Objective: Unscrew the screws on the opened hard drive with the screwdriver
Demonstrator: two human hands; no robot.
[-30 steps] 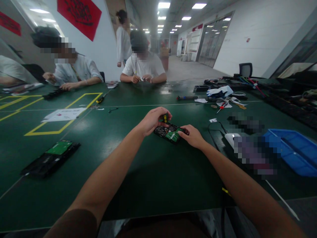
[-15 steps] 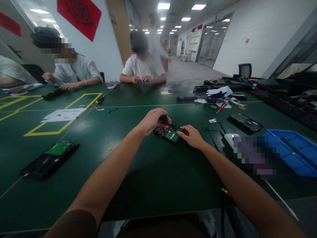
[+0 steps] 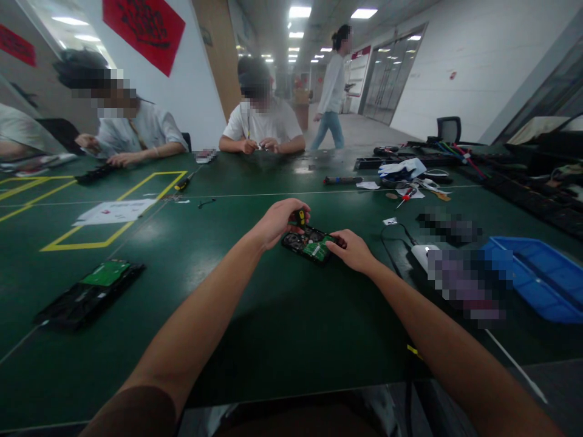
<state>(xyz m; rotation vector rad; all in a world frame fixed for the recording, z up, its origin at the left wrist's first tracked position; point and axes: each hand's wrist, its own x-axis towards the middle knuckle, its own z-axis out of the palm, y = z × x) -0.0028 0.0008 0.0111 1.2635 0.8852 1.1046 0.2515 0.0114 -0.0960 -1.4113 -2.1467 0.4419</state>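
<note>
My left hand (image 3: 286, 220) is closed around a short black-and-yellow screwdriver (image 3: 299, 216), upright over the far left part of an opened black electronic device (image 3: 298, 244). Its tip is hidden by my fingers and the casing. A green circuit board (image 3: 316, 249) fills the device's near right part. With thumb and fingers, my right hand (image 3: 353, 247) grips the device's right end, the thumb lying by the board. The device rests flat on the green table (image 3: 282, 328).
Another opened device (image 3: 91, 294) lies at left. To the right are a blurred-out phone-like object (image 3: 462, 282) with a cable, a blue tray (image 3: 542, 276) and a red screwdriver (image 3: 407, 195). Across the table sit co-workers (image 3: 262, 124); one person (image 3: 331, 85) walks behind.
The screwdriver in my left hand has turned, so its yellow side now shows. My right hand and the device stay put. A person in the background has walked to the right.
</note>
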